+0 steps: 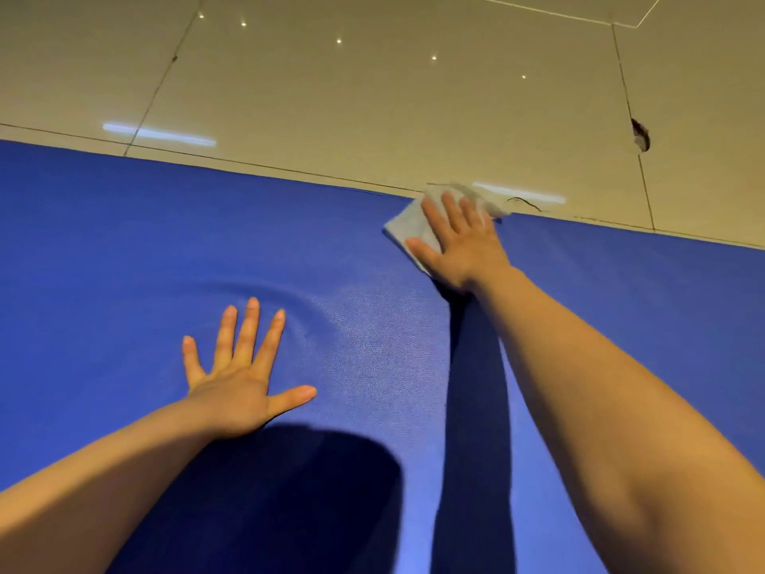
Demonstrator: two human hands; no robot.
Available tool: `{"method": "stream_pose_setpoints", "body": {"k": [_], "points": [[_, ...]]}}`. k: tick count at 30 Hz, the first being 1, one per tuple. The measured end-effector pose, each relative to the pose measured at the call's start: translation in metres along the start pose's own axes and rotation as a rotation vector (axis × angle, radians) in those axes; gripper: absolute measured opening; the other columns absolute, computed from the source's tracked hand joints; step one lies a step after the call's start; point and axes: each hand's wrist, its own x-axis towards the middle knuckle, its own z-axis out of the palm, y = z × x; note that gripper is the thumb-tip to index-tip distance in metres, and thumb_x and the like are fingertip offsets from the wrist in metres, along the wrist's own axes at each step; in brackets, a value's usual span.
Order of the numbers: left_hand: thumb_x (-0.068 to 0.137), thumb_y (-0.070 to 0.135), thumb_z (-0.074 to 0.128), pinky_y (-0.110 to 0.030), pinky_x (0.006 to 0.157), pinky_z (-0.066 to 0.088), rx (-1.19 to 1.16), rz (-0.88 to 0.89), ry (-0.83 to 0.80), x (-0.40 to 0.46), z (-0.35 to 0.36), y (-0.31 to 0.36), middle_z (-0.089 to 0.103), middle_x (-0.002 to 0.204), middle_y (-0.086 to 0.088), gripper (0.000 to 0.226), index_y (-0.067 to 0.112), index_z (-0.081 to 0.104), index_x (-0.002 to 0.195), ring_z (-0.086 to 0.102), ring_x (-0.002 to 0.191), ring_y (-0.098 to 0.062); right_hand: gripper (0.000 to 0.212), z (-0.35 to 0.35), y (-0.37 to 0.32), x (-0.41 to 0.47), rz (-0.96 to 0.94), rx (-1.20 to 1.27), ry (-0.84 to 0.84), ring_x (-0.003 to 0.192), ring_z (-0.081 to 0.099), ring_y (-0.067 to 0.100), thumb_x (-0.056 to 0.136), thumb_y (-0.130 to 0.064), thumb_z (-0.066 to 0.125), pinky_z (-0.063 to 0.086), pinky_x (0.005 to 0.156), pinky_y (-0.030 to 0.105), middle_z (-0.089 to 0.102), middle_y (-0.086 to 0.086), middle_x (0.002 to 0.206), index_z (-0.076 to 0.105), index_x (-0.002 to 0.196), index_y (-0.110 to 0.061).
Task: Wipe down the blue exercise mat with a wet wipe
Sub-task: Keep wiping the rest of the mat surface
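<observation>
The blue mat [124, 250] covers most of the tiled floor [372, 97], its far edge running from 9 to 3 o'clock. Left hand [240, 379] lies flat with fingers splayed, probably pinning the mat so it won't slide. Right hand [459, 238], fingers straight, presses the wet wipe [403, 225] right at that edge around 1 o'clock, so there's plenty of unwiped room leftward

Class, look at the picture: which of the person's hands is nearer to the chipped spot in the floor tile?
Right. The right hand presses the wet wipe at the mat's far edge, below-left of the chip; the left hand lies flat on the mat, much farther away.
</observation>
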Motion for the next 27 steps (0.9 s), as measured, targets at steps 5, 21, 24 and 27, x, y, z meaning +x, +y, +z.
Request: {"method": "stream_pose_setpoints", "body": {"k": [5, 21, 24, 27], "points": [[0.016, 0.099, -0.023, -0.062, 0.107, -0.02, 0.01, -0.007, -0.006, 0.002, -0.002, 0.004, -0.069, 0.116, 0.014, 0.118, 0.045, -0.053, 0.115, -0.066, 0.102, -0.01, 0.072, 0.002, 0.146, -0.064, 0.43, 0.096, -0.004, 0.15, -0.014, 0.024, 0.097, -0.063, 0.022, -0.004, 0.121, 0.046, -0.017, 0.001, 0.163, -0.007, 0.155, -0.033], [0.023, 0.104, -0.013, -0.057, 0.105, -0.027, -0.041, -0.008, 0.101, 0.004, 0.004, 0.008, -0.063, 0.123, 0.017, 0.12, 0.047, -0.045, 0.124, -0.061, 0.111, -0.008, 0.07, 0.04, -0.024, -0.077, -0.112, -0.069, -0.035, 0.146, -0.025, 0.034, 0.098, -0.064, 0.019, -0.016, 0.113, 0.059, -0.024, 0.005, 0.16, -0.011, 0.154, -0.035], [0.028, 0.105, -0.006, -0.057, 0.108, -0.024, -0.062, -0.005, 0.134, 0.007, 0.006, 0.007, -0.059, 0.127, 0.018, 0.12, 0.047, -0.041, 0.127, -0.058, 0.115, -0.007, 0.069, 0.046, -0.04, -0.092, -0.268, -0.103, -0.03, 0.146, -0.025, 0.025, 0.097, -0.065, 0.021, -0.018, 0.116, 0.05, -0.022, -0.002, 0.161, -0.008, 0.153, -0.039], [0.039, 0.1, 0.002, -0.058, 0.109, -0.022, -0.055, 0.0, 0.156, 0.01, 0.01, 0.005, -0.06, 0.126, 0.017, 0.11, 0.047, -0.042, 0.125, -0.056, 0.116, -0.009, 0.077, 0.048, 0.028, -0.102, -0.119, -0.077, 0.038, 0.14, -0.03, 0.018, 0.091, -0.073, 0.011, -0.019, 0.115, 0.038, -0.023, 0.004, 0.159, -0.011, 0.151, -0.032]]}}
